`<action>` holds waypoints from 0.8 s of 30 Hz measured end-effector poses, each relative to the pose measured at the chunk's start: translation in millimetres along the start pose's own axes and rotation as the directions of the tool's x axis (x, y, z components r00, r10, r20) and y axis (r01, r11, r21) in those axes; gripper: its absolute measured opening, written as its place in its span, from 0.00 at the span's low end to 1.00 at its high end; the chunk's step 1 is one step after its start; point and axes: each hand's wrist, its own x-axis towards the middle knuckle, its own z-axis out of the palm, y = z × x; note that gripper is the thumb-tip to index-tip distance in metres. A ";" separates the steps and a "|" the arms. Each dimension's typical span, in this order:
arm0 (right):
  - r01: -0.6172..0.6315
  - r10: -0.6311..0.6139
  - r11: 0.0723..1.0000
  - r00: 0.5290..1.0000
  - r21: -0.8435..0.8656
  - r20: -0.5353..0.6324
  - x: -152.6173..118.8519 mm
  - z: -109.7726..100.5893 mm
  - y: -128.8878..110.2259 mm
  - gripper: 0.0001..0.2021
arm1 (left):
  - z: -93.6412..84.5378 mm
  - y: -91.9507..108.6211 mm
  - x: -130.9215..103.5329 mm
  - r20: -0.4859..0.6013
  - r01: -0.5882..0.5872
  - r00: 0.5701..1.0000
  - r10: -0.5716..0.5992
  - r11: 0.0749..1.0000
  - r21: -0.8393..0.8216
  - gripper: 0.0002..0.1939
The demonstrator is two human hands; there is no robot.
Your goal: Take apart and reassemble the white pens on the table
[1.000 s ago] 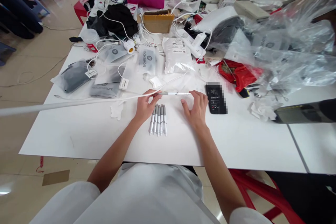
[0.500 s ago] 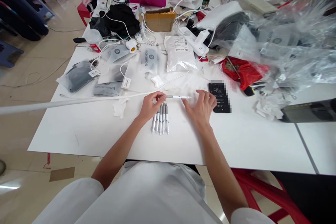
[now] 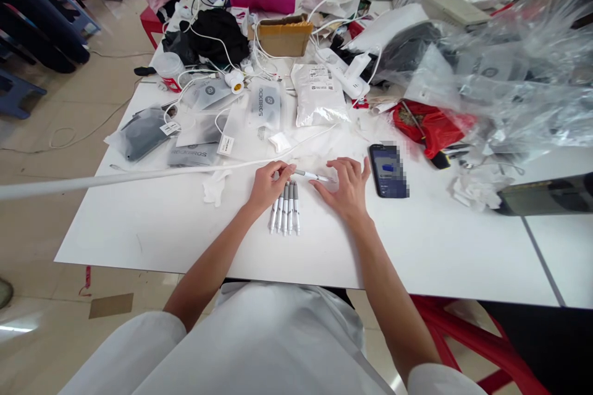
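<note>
Between thumb and fingertips, my left hand pinches the grey end of a white-and-grey pen. The pen points to the right, its white end slanting slightly down. Around that white end, my right hand is spread, thumb apart from the curved fingers, and it does not grip the pen. Just below my left fingers, several matching pens lie side by side in a row on the white table, grey ends away from me.
A phone with a lit screen lies right of my right hand. Bagged dark items, a white parcel and a white cable lie beyond my hands. Clear plastic bags and a red bag are at the right.
The pen has tilted, its white end now lower and nearer me. My right hand has shifted slightly left with its fingers still apart. The phone's dark screen has lit up.
</note>
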 end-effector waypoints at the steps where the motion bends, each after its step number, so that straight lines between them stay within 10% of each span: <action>1: 0.040 -0.040 0.999 0.999 0.029 0.020 -0.6 -0.5 -1.1 0.19 | -0.1 -0.2 0.1 -0.005 0.001 1.000 -0.001 1.000 0.004 0.21; 4: 0.133 -0.142 0.985 0.987 0.113 0.078 -2.0 -1.5 -1.6 0.07 | -0.4 -1.0 -0.2 -0.016 0.015 1.000 -0.015 1.000 0.026 0.26; 12: 0.180 -0.217 0.960 0.962 0.214 0.165 -0.6 -3.8 -5.3 0.11 | -0.3 -0.7 -1.6 0.017 0.019 1.000 -0.019 1.000 0.009 0.28; 19: 0.185 -0.208 0.969 0.968 0.161 0.140 -1.6 -1.9 -5.2 0.09 | -2.5 -5.2 -0.5 0.183 -0.204 0.963 0.200 0.979 0.005 0.16; 24: 0.175 -0.199 0.970 0.970 0.169 0.138 -1.5 -2.8 -7.1 0.10 | 0.0 -6.2 -3.3 0.113 -0.192 0.978 0.175 0.966 0.174 0.28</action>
